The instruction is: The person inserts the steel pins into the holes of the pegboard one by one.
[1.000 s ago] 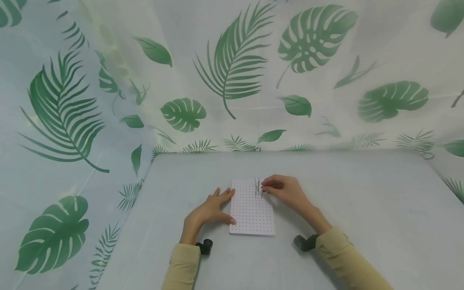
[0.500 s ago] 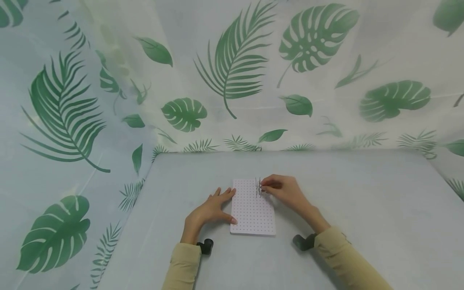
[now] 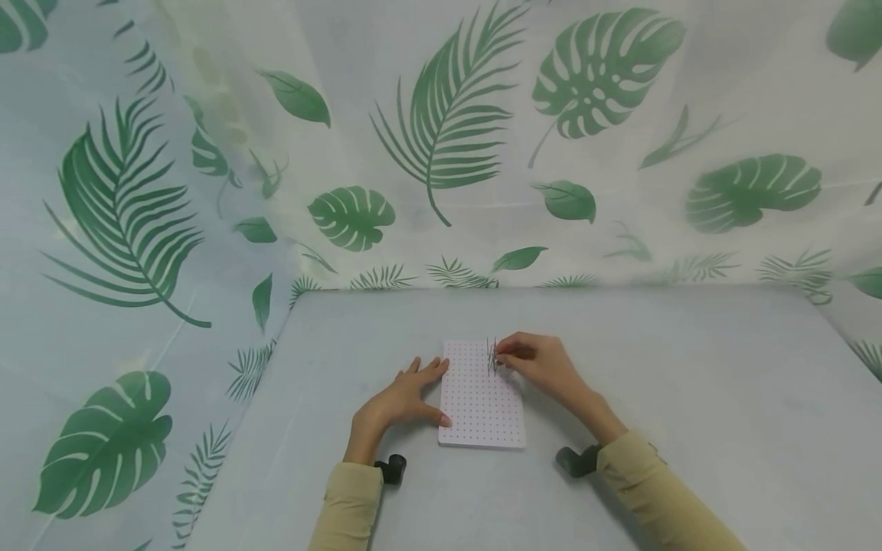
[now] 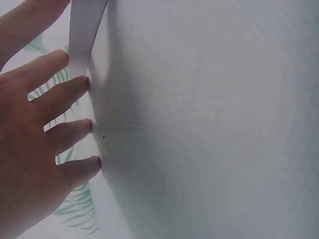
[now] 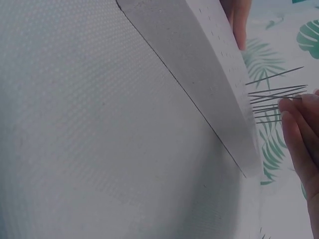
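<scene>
A white board (image 3: pixel 478 413) with a grid of small holes lies on the table, its long side running away from me. Several thin dark metal pins (image 5: pixel 274 75) stand up from its far right part, a few of them leaning. My right hand (image 3: pixel 544 366) is at the far right edge, thumb and fingertips pinching one thin pin among the others; its lower end is at the board's surface, and whether it sits in a hole cannot be told. My left hand (image 3: pixel 401 399) rests spread along the left side, its thumb on the near left part of the top face.
A pale grey cloth-covered table (image 3: pixel 689 398) surrounds the board. Behind and to the left hangs a white curtain (image 3: pixel 482 229) printed with green leaves. Dark wrist cameras (image 3: pixel 394 468) sit on both wrists beside the sleeves.
My right hand has shifted very slightly left, its fingertips closer to the standing pins. The left hand stays on the board, and the whole view has drifted a little.
</scene>
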Demonstrator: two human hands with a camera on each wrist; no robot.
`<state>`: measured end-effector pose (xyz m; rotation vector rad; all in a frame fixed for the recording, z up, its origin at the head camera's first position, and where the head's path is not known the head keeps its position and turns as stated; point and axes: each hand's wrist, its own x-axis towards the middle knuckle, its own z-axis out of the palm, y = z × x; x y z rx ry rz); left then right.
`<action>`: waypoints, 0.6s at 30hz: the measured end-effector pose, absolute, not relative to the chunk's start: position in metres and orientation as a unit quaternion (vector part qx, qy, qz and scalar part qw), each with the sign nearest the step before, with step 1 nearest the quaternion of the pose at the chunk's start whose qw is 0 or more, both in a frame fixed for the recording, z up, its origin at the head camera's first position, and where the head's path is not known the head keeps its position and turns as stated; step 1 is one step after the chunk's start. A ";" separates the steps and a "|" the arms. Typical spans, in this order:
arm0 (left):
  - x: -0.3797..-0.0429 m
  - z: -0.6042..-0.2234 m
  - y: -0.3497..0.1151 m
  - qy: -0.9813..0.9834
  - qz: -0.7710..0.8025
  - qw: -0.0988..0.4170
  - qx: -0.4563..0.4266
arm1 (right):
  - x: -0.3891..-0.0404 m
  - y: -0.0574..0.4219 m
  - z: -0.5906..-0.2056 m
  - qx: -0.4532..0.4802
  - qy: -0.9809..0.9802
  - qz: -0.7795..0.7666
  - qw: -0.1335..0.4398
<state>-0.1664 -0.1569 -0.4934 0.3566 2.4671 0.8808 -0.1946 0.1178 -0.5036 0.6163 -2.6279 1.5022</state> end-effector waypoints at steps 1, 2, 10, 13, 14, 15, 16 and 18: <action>-0.167 -0.493 -0.156 0.905 0.322 0.246 0.132 | -0.194 0.118 -0.504 0.200 -0.851 0.485 0.026; -0.167 -0.493 -0.156 0.905 0.320 0.246 0.133 | -0.194 0.119 -0.504 0.201 -0.851 0.484 0.025; -0.167 -0.492 -0.157 0.904 0.320 0.250 0.133 | -0.192 0.121 -0.508 0.217 -0.851 0.478 0.029; -0.167 -0.491 -0.159 0.906 0.318 0.248 0.127 | -0.193 0.119 -0.509 0.224 -0.847 0.480 0.031; -0.167 -0.491 -0.159 0.907 0.318 0.248 0.125 | -0.193 0.119 -0.509 0.226 -0.847 0.479 0.032; -0.168 -0.491 -0.160 0.907 0.316 0.248 0.125 | -0.193 0.119 -0.509 0.228 -0.848 0.478 0.033; -0.168 -0.490 -0.160 0.907 0.316 0.247 0.127 | -0.193 0.119 -0.510 0.229 -0.849 0.475 0.032; -0.168 -0.489 -0.160 0.907 0.312 0.252 0.129 | -0.193 0.120 -0.510 0.231 -0.852 0.469 0.028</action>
